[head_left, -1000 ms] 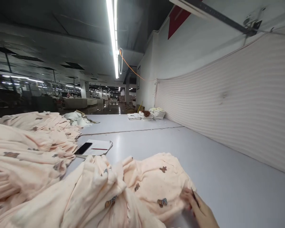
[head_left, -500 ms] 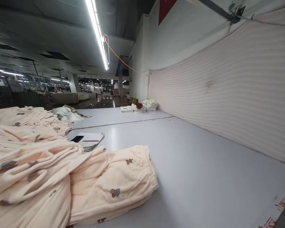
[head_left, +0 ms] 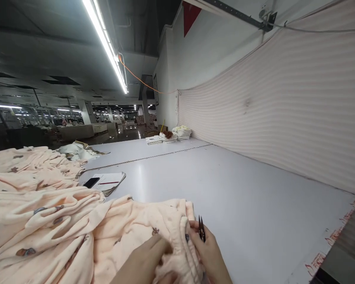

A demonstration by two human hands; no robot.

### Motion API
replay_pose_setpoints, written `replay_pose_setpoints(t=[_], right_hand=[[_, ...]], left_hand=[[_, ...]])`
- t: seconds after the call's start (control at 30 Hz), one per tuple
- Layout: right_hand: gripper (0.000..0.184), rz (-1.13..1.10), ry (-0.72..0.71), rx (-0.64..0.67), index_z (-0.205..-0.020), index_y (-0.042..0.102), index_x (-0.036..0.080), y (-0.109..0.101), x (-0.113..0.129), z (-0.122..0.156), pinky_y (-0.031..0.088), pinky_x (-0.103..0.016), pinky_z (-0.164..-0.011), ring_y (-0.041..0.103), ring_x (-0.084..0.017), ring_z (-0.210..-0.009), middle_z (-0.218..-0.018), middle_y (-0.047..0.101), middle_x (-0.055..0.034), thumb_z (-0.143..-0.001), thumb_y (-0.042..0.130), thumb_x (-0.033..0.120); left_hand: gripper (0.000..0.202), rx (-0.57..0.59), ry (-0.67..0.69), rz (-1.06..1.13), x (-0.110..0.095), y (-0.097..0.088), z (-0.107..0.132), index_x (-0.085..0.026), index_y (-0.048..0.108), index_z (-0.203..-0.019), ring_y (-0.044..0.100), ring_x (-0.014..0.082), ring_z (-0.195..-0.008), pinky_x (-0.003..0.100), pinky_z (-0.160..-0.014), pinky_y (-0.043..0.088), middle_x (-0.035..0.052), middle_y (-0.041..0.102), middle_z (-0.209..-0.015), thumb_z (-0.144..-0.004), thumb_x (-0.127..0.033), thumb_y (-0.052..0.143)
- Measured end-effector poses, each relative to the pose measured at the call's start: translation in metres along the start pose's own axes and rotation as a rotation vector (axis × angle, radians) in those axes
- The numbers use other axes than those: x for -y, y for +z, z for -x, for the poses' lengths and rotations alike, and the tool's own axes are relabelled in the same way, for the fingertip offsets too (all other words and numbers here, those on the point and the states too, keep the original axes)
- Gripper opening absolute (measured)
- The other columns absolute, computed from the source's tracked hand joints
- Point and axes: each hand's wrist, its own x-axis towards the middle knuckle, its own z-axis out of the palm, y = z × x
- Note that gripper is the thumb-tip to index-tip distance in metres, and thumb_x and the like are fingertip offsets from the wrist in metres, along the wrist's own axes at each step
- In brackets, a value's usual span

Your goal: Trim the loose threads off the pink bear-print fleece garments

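A peach fleece garment (head_left: 130,228) printed with small bears lies in front of me on the grey table (head_left: 239,197). My left hand (head_left: 144,260) pinches a thick fold of its edge. My right hand (head_left: 208,252) grips the same fold from the right and also holds small dark thread snips (head_left: 201,228), blades pointing up. Both hands are closed on the fabric at the bottom of the view.
A big heap of the same peach fabric (head_left: 32,189) fills the left. A black phone (head_left: 91,182) lies on papers with a red pen (head_left: 109,182) beyond it. Folded stacks (head_left: 181,133) sit far back. A striped cloth wall (head_left: 284,118) runs along the right.
Half a second ago neither hand was in view and the garment lay folded. Now both hands grip its edge, and the snips show in my right hand. The camera has swung right.
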Motion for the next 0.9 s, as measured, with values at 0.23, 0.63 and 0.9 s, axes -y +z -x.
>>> replay_pose_setpoints(t=[0.23, 0.63, 0.9], right_hand=[[0.027, 0.222, -0.177, -0.036, -0.089, 0.068, 0.016, 0.008, -0.010, 0.029, 0.052, -0.030, -0.078, 0.066, -0.023, -0.086, -0.089, 0.071, -0.0076, -0.071, 0.071, 0.037], [0.014, 0.528, -0.444, -0.020, -0.083, 0.058, 0.021, 0.050, 0.013, 0.053, 0.047, -0.020, -0.052, 0.059, -0.015, -0.063, -0.072, 0.063, -0.0002, -0.084, 0.054, 0.034], [0.009, 0.978, -0.704, -0.148, -0.085, 0.050, 0.023, 0.047, 0.014, 0.032, 0.045, -0.026, -0.058, 0.058, -0.017, -0.068, -0.083, 0.058, -0.0021, -0.087, 0.041, 0.023]], left_hand=[[0.033, -0.206, -0.012, 0.158, 0.009, 0.044, -0.034, -0.020, 0.053, -0.107, 0.053, 0.0245, -0.097, 0.039, -0.084, 0.045, 0.0088, 0.053, -0.104, -0.074, -0.015, 0.052], [0.023, -0.495, 0.038, 0.193, 0.034, 0.035, 0.007, -0.020, 0.053, -0.100, 0.050, 0.0269, -0.099, 0.041, -0.084, 0.043, 0.0102, 0.052, -0.106, -0.077, -0.017, 0.051], [0.014, -0.121, -0.166, 0.832, 0.047, 0.009, 0.014, -0.019, 0.058, -0.074, 0.050, 0.0177, -0.073, 0.028, -0.067, 0.039, -0.0009, 0.053, -0.072, -0.073, -0.016, 0.044]])
